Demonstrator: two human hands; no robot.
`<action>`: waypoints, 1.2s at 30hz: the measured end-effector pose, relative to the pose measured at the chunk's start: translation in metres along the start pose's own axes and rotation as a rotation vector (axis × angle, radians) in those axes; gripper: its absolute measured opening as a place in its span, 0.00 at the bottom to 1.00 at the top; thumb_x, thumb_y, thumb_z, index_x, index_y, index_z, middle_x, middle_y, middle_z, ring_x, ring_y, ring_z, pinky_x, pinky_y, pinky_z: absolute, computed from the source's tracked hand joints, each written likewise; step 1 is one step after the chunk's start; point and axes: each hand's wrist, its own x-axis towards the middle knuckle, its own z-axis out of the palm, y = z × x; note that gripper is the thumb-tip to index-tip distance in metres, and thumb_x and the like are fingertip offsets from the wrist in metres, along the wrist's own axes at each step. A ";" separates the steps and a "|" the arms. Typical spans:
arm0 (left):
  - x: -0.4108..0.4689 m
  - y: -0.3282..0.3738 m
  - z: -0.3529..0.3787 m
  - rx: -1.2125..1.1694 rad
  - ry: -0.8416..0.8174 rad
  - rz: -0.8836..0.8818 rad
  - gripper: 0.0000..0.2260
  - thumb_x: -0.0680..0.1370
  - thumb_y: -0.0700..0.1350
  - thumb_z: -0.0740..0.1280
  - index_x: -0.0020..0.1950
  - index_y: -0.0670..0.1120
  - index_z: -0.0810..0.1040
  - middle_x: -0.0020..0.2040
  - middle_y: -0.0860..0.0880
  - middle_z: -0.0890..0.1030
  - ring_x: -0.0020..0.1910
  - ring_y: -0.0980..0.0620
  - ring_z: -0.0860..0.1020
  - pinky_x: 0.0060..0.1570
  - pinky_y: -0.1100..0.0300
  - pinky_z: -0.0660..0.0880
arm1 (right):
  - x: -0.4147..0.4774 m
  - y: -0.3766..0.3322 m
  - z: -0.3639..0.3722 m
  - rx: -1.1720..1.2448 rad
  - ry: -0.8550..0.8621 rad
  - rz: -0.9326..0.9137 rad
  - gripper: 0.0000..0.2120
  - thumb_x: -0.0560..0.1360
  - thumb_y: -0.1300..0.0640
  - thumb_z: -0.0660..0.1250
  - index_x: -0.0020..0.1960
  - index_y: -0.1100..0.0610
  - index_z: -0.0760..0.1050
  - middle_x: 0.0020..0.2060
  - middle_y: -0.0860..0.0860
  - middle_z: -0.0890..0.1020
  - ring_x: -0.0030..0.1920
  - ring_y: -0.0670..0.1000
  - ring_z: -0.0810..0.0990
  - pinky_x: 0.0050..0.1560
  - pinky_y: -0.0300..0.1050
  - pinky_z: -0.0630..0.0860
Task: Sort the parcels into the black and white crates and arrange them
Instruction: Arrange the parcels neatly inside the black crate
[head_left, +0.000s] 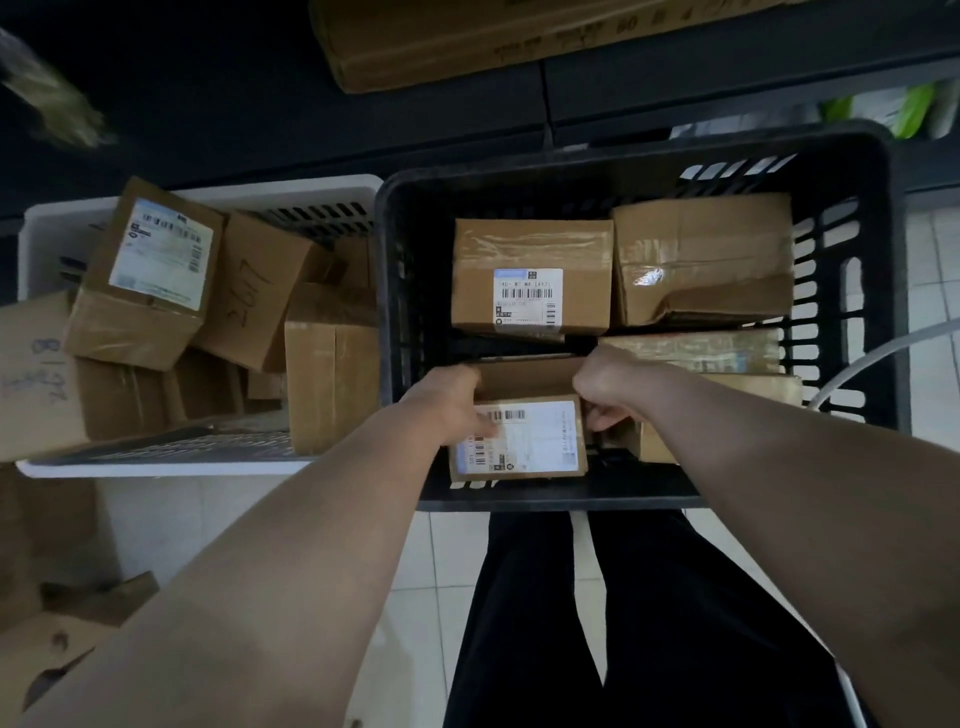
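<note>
View looking down from the person's head at two crates set side by side on a pale tiled floor (415, 571). In the black crate (852, 312) on the right, both bare hands hold a small cardboard parcel (524, 441) with a white barcode label, in the crate's near left corner. The left hand (452, 405) grips its left edge with the thumb lying across the label. The right hand (608, 389) grips the right edge with its fingers curled round it. It may rest on the crate bottom or hang just above it; the view does not settle that. Farther back in the same crate sit a labelled box (530, 275) and, just beside it on the right, a taped box (701, 260). A flat parcel (691, 351) lies near the right forearm. The white crate (156, 467) on the left holds a jumble of tilted cartons, among them a tilted box with a large label (150, 270) and one with a handwritten number (254, 291). A thin white tube (883, 353) curves over the black crate's right wall. A long carton (467, 41) lies on a dark shelf at the top. Dark trousers (623, 623) show below the arms.
</note>
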 end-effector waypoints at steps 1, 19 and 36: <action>0.001 0.002 -0.003 0.023 0.002 0.008 0.20 0.74 0.48 0.74 0.64 0.48 0.76 0.57 0.48 0.81 0.54 0.50 0.80 0.56 0.51 0.78 | 0.002 -0.001 -0.003 0.033 0.046 -0.007 0.06 0.79 0.63 0.62 0.53 0.64 0.74 0.43 0.61 0.82 0.42 0.56 0.85 0.48 0.50 0.83; 0.030 0.078 -0.033 0.423 0.547 0.155 0.41 0.75 0.57 0.70 0.80 0.49 0.51 0.81 0.45 0.44 0.80 0.44 0.45 0.77 0.42 0.44 | 0.021 0.029 -0.073 0.232 0.332 -0.300 0.18 0.77 0.65 0.59 0.59 0.50 0.79 0.57 0.49 0.82 0.55 0.50 0.78 0.52 0.38 0.72; 0.024 0.200 0.040 0.733 -0.138 0.413 0.61 0.58 0.67 0.79 0.79 0.47 0.49 0.78 0.45 0.54 0.76 0.44 0.56 0.73 0.44 0.63 | 0.036 0.109 -0.143 0.083 0.252 -0.052 0.14 0.79 0.57 0.60 0.60 0.57 0.80 0.57 0.56 0.81 0.56 0.57 0.80 0.59 0.49 0.77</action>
